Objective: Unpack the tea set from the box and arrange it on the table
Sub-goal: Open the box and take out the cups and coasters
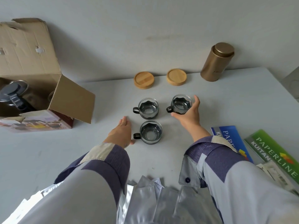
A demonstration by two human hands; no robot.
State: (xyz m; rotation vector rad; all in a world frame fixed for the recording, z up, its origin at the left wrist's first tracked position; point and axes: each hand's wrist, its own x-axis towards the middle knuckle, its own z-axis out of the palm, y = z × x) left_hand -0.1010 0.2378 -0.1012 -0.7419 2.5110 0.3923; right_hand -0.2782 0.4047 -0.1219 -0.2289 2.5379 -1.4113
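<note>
A: Quick, what does the next move turn on?

B: The right hand [188,113]. Its fingers [196,101] are curled round the far-right cup [181,104], thumb at the near side; cup upright, its handle pointing to 9 o'clock. Can't tell if it's fully set down on the tabletop [226,101].

A: Left hand?

B: The left hand [121,133] is flat, fingers straight and together, holding nothing, just beside the near cup [151,132], at its 9 o'clock. It's the nearer hand to the box [43,101], which sits at 10 o'clock, well apart.

A: What's left inside?

B: A teapot [14,94], dark lid up. Maybe a glass rim beside it, too hidden to call. I'd guess the left hand reaches there next.

A: Counts?

B: Three cups out, including the far-left cup [148,108]. All handles at 9 o'clock. Two round wooden coasters, left coaster [143,80] and right coaster [176,77], at 12 o'clock. One gold tin [216,62] at 1 o'clock.
</note>
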